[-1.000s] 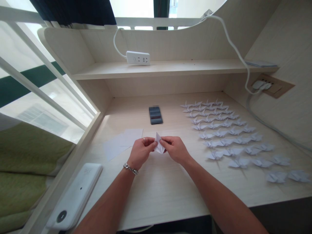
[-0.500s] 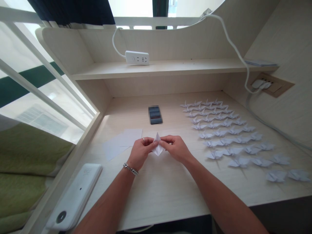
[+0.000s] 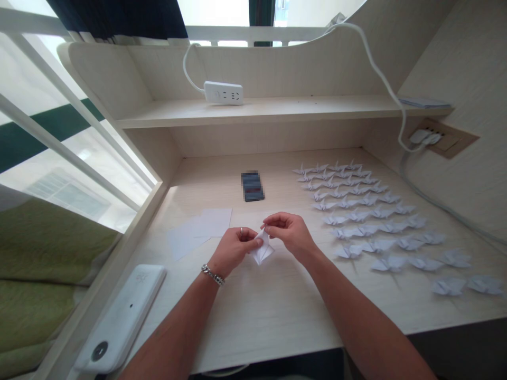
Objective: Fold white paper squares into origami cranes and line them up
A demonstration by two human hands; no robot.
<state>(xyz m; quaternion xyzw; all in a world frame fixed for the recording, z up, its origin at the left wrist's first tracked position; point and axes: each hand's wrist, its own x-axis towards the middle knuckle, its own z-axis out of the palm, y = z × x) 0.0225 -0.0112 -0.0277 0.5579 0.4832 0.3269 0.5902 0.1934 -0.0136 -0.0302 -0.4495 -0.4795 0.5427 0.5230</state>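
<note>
A small, partly folded white paper piece (image 3: 262,250) is held just above the pale wooden desk (image 3: 253,311). My left hand (image 3: 235,249), with a ring and a metal bracelet, pinches its left side. My right hand (image 3: 289,232) pinches the top tip of the paper from the right, fingers curled. Two flat white paper sheets (image 3: 201,230) lie on the desk just left of my hands.
Several rows of folded white paper cranes (image 3: 372,221) cover the desk's right half. A dark phone (image 3: 252,186) lies behind my hands. A white device (image 3: 122,316) rests at the left edge. A power strip (image 3: 224,93) sits on the shelf; its cable runs to a wall socket (image 3: 431,138).
The paper piece has tipped over and dropped lower toward the desk. My right hand has lifted and moved to its top tip, while my left hand shifted slightly right and down.
</note>
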